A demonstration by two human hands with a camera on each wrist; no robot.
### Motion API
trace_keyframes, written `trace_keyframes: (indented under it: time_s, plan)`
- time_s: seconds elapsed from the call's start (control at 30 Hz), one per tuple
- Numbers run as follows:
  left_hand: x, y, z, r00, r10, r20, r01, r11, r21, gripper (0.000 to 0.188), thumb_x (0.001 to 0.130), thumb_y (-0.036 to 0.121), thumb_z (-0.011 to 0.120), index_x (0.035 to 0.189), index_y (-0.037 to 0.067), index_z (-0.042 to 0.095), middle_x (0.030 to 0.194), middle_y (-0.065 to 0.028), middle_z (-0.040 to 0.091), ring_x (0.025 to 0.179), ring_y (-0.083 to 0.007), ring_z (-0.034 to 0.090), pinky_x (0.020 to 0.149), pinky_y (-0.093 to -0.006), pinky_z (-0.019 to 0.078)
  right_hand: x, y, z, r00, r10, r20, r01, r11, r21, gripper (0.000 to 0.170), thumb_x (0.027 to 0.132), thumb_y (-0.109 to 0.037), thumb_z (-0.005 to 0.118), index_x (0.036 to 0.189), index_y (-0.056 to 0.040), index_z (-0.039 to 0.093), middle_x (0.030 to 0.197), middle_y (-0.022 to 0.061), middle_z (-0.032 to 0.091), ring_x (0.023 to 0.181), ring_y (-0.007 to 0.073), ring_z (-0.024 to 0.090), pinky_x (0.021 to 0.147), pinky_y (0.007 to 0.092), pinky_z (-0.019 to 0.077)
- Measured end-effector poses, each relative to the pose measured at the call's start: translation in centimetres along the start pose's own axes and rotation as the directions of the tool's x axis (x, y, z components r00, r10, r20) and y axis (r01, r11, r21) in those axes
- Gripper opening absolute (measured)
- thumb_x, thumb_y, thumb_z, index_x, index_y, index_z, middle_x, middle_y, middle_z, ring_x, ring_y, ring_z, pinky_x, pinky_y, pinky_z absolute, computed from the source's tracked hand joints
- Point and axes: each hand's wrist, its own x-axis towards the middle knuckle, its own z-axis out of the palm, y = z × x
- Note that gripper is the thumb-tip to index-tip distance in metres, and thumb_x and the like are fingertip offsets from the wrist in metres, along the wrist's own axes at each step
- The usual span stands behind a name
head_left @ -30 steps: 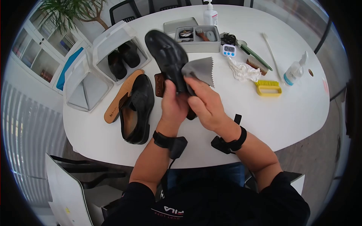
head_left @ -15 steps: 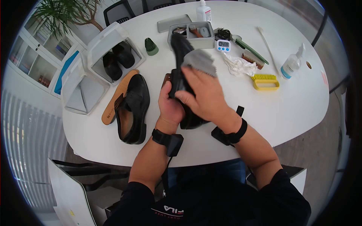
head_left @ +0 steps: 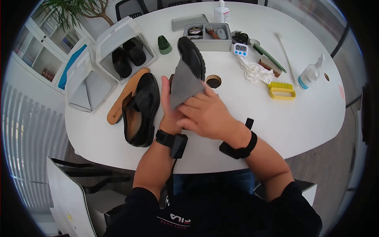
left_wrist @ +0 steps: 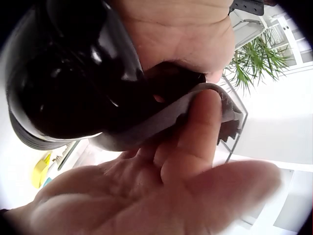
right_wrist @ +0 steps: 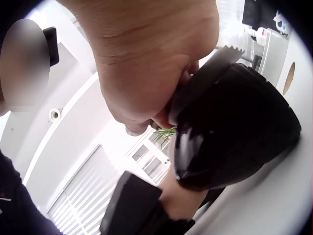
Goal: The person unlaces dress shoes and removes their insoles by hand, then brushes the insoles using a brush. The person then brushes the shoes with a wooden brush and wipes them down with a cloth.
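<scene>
My left hand (head_left: 171,117) holds a black leather shoe (head_left: 192,57), toe pointing away from me and tilted, sole edge to the right. In the left wrist view the shoe's glossy surface (left_wrist: 73,88) sits right beside the left palm. A grey cloth (head_left: 184,83) with zigzag edges lies across the shoe's middle. Fingers of my right hand (head_left: 209,116) hold the cloth against the shoe; its thumb stands apart in the left wrist view. Another black shoe (head_left: 149,93) rests on the table to the left, beside a tan insole (head_left: 114,113).
On the white table (head_left: 256,126) stand a shoe box (head_left: 103,49) holding dark shoes, a green brush (head_left: 164,47) and a grey case (head_left: 215,45). To the right lie a timer (head_left: 240,49), crumpled white cloth (head_left: 252,71), yellow brush (head_left: 285,96) and spray bottle (head_left: 308,77).
The shoe has turned in my left hand, its sole edge now facing right. My right hand has drawn nearer me, and the cloth has swung left across the shoe.
</scene>
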Motion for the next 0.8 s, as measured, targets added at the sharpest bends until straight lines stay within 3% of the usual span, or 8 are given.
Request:
trace_keyframes:
  time_s: [0.03, 0.1, 0.17, 0.33, 0.43, 0.53, 0.67, 0.8]
  plan:
    - [0.1, -0.5, -0.1, 0.998, -0.002, 0.056, 0.004, 1.0, -0.029, 0.073, 0.109, 0.065, 0.031, 0.138, 0.005, 0.059, 0.135, -0.015, 0.066, 0.129, -0.0307, 0.061, 0.115, -0.0456, 0.0449, 0.2, 0.6, -0.7, 0.999, 0.039, -0.001, -0.039, 0.996, -0.075, 0.047, 0.087, -0.043, 0.076, 0.115, -0.0063, 0.072, 0.11, 0.0102, 0.069, 0.107, 0.0344, 0.064, 0.107, 0.0526, 0.0421]
    - [0.5, -1.8, 2.0, 0.996, 0.042, -0.083, -0.043, 0.999, -0.007, 0.07, 0.11, 0.063, 0.034, 0.14, 0.004, 0.058, 0.138, -0.0141, 0.065, 0.13, -0.0301, 0.06, 0.115, -0.0445, 0.0451, 0.5, 2.0, -1.4, 0.997, 0.082, -0.001, -0.081, 0.985, -0.152, 0.045, 0.089, -0.042, 0.076, 0.117, -0.0065, 0.072, 0.112, 0.0107, 0.069, 0.111, 0.0357, 0.063, 0.112, 0.0559, 0.0381]
    - [0.8, -3.0, 2.2, 0.932, 0.21, -0.297, -0.131, 0.956, 0.264, 0.065, 0.111, 0.058, 0.037, 0.141, 0.004, 0.058, 0.138, -0.0134, 0.064, 0.13, -0.0289, 0.06, 0.115, -0.0439, 0.0449, 0.7, 3.2, -1.8, 0.948, 0.046, -0.315, -0.132, 0.958, -0.256, 0.043, 0.091, -0.038, 0.074, 0.119, -0.0057, 0.071, 0.118, 0.0135, 0.068, 0.119, 0.0391, 0.06, 0.117, 0.0603, 0.0323]
    - [0.1, -2.6, 3.2, 0.979, 0.115, -0.17, -0.092, 0.986, 0.136, 0.064, 0.112, 0.056, 0.037, 0.14, 0.004, 0.058, 0.138, -0.0135, 0.064, 0.129, -0.027, 0.061, 0.114, -0.0424, 0.0454, 0.4, 3.8, -2.4, 0.941, 0.077, -0.328, -0.185, 0.932, -0.312, 0.047, 0.088, -0.037, 0.075, 0.122, -0.004, 0.07, 0.125, 0.0123, 0.066, 0.126, 0.0364, 0.057, 0.116, 0.0553, 0.0362]
    - [0.1, -1.5, 2.5, 0.956, 0.183, -0.231, -0.129, 0.964, 0.233, 0.066, 0.11, 0.059, 0.038, 0.138, 0.003, 0.059, 0.135, -0.0136, 0.066, 0.126, -0.0267, 0.063, 0.112, -0.042, 0.0472, 0.5, 2.1, -2.0, 0.991, 0.061, -0.121, -0.073, 0.992, -0.099, 0.048, 0.089, -0.037, 0.077, 0.12, -0.0011, 0.071, 0.125, 0.016, 0.067, 0.123, 0.0398, 0.06, 0.114, 0.0535, 0.0407]
    - [-0.1, -0.3, 0.7, 0.997, 0.068, -0.029, -0.066, 0.996, 0.067, 0.06, 0.111, 0.056, 0.041, 0.137, 0.004, 0.06, 0.13, -0.0123, 0.069, 0.122, -0.0263, 0.065, 0.11, -0.0419, 0.0483, 0.1, 1.2, -1.0, 0.997, -0.044, 0.066, 0.044, 0.999, -0.001, 0.05, 0.087, -0.038, 0.079, 0.121, -0.0026, 0.072, 0.13, 0.0151, 0.067, 0.132, 0.039, 0.058, 0.117, 0.0531, 0.0397]
    - [0.6, -0.6, 1.5, 0.897, 0.313, -0.311, -0.225, 0.931, 0.289, 0.054, 0.112, 0.049, 0.045, 0.138, 0.003, 0.059, 0.133, -0.0124, 0.067, 0.122, -0.0277, 0.065, 0.111, -0.0413, 0.0483, 0.3, 2.3, -1.3, 0.992, 0.066, -0.107, -0.09, 0.967, -0.239, 0.041, 0.088, -0.031, 0.078, 0.122, -0.0102, 0.073, 0.135, 0.0101, 0.066, 0.137, 0.0346, 0.054, 0.118, 0.0567, 0.0361]
    - [0.7, -0.3, 1.2, 0.922, 0.325, -0.208, -0.285, 0.937, 0.201, 0.059, 0.111, 0.051, 0.044, 0.14, 0.001, 0.057, 0.137, -0.0131, 0.065, 0.126, -0.0284, 0.063, 0.111, -0.0429, 0.0473, 0.5, 2.6, -1.2, 0.983, 0.012, -0.181, -0.063, 0.958, -0.28, 0.035, 0.086, -0.025, 0.079, 0.117, -0.0098, 0.075, 0.13, 0.0097, 0.068, 0.134, 0.0338, 0.057, 0.116, 0.0543, 0.0384]
